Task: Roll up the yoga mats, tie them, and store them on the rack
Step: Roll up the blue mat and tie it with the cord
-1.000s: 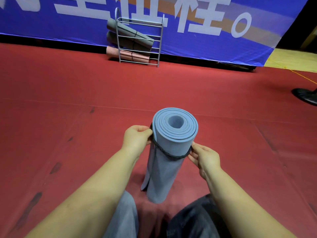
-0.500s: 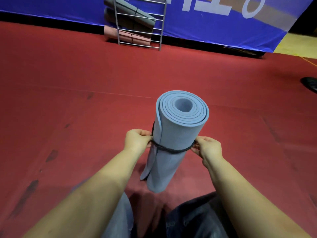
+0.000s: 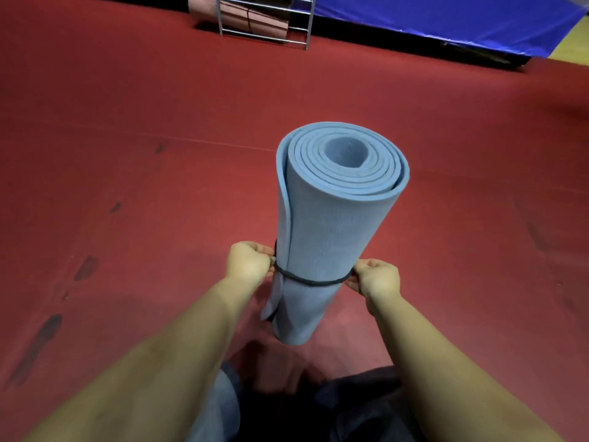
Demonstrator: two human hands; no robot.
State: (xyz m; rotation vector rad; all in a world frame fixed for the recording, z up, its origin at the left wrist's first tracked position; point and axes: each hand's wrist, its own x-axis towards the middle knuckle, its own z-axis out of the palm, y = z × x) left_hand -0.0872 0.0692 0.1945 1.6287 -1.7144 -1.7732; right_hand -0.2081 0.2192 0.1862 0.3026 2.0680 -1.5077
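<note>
The thin black elastic loop point(image 3: 310, 281) has slid lower down the rolled blue foam yoga mat point(image 3: 325, 231) since a second ago. The left hand point(image 3: 248, 260) and right hand point(image 3: 377, 278) pinch it with curled fingers on either side. The mat stands upright on the red floor covering point(image 3: 127, 154), with the metal wire rack point(image 3: 264, 20) at the far wall.

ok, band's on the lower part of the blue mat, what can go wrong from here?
1. The black band sits low on the blue mat; the top coils look loose and may spring open.
2. The outer flap gapes at the left edge; it could catch on the rack.
3. If the left hand or right hand slips, the band may snap off.
</note>
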